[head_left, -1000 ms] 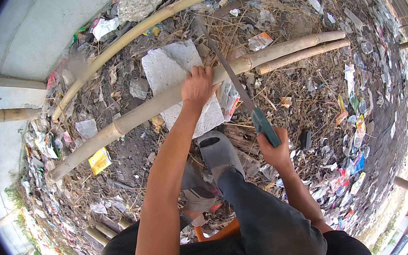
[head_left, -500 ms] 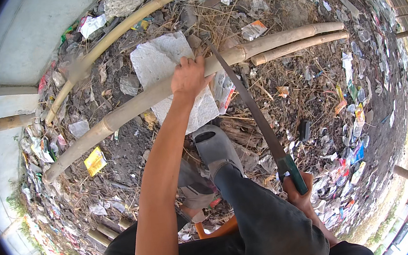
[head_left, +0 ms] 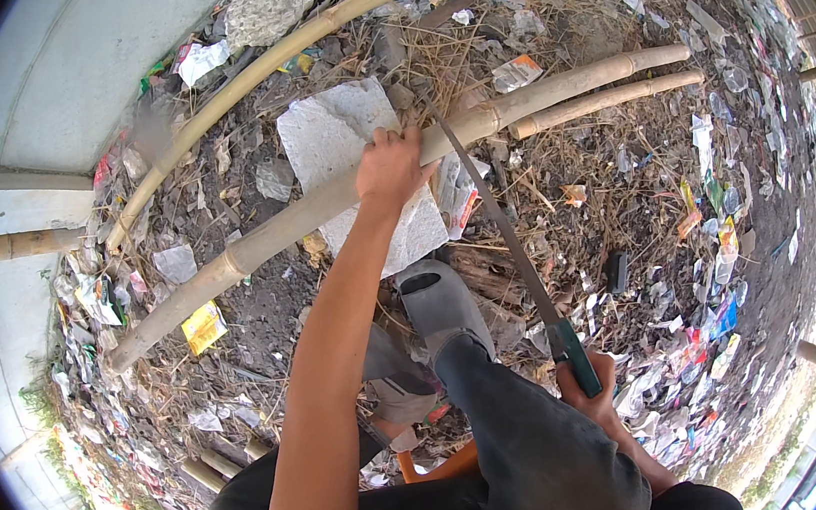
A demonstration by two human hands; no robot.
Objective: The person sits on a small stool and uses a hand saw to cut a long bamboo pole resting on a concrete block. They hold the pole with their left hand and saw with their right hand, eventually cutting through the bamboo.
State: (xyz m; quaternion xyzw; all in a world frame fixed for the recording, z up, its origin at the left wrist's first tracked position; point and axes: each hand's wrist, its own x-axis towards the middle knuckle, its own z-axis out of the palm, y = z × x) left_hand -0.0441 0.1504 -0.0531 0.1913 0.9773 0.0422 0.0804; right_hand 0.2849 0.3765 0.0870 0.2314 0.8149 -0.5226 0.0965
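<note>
A long, thick bamboo pole [head_left: 298, 217] lies slantwise across a white stone block [head_left: 338, 127]. My left hand [head_left: 390, 166] is wrapped over the pole where it crosses the block. In my right hand [head_left: 587, 383] is the green handle of a handsaw [head_left: 519, 257]. The saw's long dark blade rests against the pole just right of my left hand, its tip reaching past the far side. Any cut under the blade is too small to make out. My grey boot [head_left: 442, 301] stands just in front of the block.
A shorter bamboo piece [head_left: 607, 103] lies beside the pole's right end. Beyond it a long curved bamboo pole [head_left: 331, 20] runs past a rough rock [head_left: 273, 10]. Litter and straw cover the soil. A pale wall [head_left: 59, 103] rises at the left; several cut bamboo ends [head_left: 213, 469] lie lower left.
My right hand and the saw have drawn slightly left and toward me along the cut line. The whole view has shifted a little; my left hand keeps its hold on the pole.
</note>
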